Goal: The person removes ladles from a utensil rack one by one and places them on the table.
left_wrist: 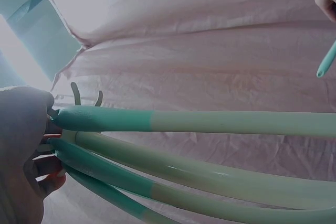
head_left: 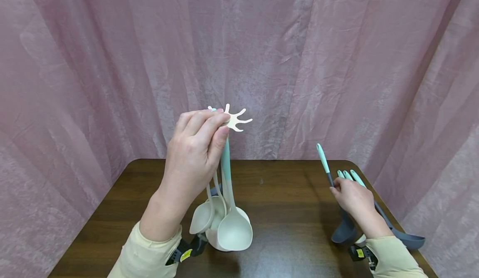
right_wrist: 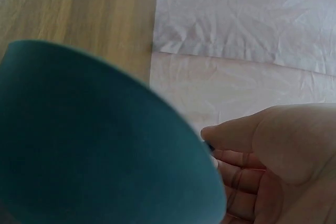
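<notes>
My left hand point(head_left: 191, 145) is raised over the table's middle. Its fingers and thumb pinch the white utensil rack point(head_left: 233, 122), a hub with radiating hooks. Cream spoons and ladles point(head_left: 235, 230) with mint handles point(left_wrist: 105, 119) hang below it, bowls down; a dark utensil behind them is mostly hidden. At the right side, my right hand point(head_left: 353, 197) grips the dark shaft of a spoon-like utensil point(head_left: 344, 230) with a mint handle end, held tilted. Its broad dark head point(right_wrist: 105, 140) fills much of the right wrist view.
More dark grey utensils with mint handles point(head_left: 358, 178) lie under and beside my right hand, among them a ladle point(head_left: 409, 240) near the right edge. The brown wooden table point(head_left: 284, 211) ends at a pink curtain point(head_left: 262, 62).
</notes>
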{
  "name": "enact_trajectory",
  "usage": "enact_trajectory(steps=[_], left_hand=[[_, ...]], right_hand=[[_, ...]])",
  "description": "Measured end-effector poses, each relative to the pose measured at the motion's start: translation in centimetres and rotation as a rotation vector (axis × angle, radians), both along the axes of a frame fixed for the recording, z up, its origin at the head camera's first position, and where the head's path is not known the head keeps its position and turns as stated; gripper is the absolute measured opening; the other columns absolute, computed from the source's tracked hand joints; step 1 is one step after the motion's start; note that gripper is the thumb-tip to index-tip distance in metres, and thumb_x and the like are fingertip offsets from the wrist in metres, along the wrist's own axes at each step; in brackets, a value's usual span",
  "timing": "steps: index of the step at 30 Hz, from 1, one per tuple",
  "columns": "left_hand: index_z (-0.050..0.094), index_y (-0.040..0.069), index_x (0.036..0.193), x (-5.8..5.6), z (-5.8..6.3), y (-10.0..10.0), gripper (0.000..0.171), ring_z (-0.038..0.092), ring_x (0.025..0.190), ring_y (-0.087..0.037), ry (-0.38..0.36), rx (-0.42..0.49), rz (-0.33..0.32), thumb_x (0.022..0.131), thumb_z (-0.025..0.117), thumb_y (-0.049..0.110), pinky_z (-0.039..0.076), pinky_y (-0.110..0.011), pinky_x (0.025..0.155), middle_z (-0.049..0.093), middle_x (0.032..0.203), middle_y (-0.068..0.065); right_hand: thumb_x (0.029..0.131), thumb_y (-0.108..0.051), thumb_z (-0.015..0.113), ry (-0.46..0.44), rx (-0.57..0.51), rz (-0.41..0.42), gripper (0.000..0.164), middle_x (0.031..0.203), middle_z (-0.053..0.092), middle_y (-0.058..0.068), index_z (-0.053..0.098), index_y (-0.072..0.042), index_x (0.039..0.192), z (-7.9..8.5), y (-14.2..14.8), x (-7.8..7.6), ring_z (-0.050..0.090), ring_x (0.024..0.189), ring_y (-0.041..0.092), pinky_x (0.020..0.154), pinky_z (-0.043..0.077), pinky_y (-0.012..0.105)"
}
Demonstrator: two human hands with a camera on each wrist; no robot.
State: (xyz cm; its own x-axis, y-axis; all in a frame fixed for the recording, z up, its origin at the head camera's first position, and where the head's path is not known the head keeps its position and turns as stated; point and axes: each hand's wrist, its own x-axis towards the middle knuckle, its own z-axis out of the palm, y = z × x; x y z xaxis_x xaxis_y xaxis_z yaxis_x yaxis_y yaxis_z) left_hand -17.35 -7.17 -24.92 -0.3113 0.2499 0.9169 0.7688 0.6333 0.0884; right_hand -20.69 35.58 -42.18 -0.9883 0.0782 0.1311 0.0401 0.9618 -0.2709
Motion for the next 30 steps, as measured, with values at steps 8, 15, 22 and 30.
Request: enact_trajectory(steps=[8,15,22,30], left_hand=[[0.078,0.005,0.13,0.0,0.0,0.0,0.032,0.062,0.124,-0.038,-0.004,0.001,0.001,0.117,0.057,0.024,0.051,-0.045,0.107,0.075,0.131,-0.013],[0.078,0.004,0.13,0.0,0.0,0.0,0.032,0.062,0.124,-0.038,0.001,0.004,-0.001,0.117,0.057,0.024,0.051,-0.045,0.107,0.075,0.131,-0.013],[0.078,0.004,0.13,0.0,0.0,0.0,0.031,0.062,0.124,-0.038,0.008,0.008,-0.004,0.116,0.058,0.024,0.051,-0.045,0.109,0.075,0.131,-0.013],[0.078,0.004,0.13,-0.1,-0.1,0.1,0.031,0.062,0.124,-0.038,0.006,0.012,-0.002,0.116,0.058,0.024,0.052,-0.045,0.108,0.075,0.131,-0.013]], right_hand=[[0.106,-0.021,0.072,-0.051,0.02,-0.01,0.017,0.082,0.068,0.003,0.074,-0.004,0.107,-0.6,0.9,-0.4,0.061,0.071,0.024,0.063,0.052,0.051],[0.105,-0.02,0.073,-0.085,0.03,-0.009,0.017,0.086,0.071,0.008,0.073,-0.004,0.106,-1.0,1.4,-0.5,0.063,0.075,0.028,0.065,0.053,0.054],[0.104,-0.02,0.073,-0.103,0.038,-0.014,0.016,0.088,0.072,0.01,0.073,-0.004,0.103,-1.3,1.6,-0.8,0.064,0.077,0.029,0.067,0.054,0.055],[0.102,-0.021,0.074,-0.112,0.047,-0.029,0.016,0.087,0.072,0.011,0.072,-0.006,0.096,-1.7,1.8,-1.0,0.065,0.078,0.033,0.068,0.054,0.059]])
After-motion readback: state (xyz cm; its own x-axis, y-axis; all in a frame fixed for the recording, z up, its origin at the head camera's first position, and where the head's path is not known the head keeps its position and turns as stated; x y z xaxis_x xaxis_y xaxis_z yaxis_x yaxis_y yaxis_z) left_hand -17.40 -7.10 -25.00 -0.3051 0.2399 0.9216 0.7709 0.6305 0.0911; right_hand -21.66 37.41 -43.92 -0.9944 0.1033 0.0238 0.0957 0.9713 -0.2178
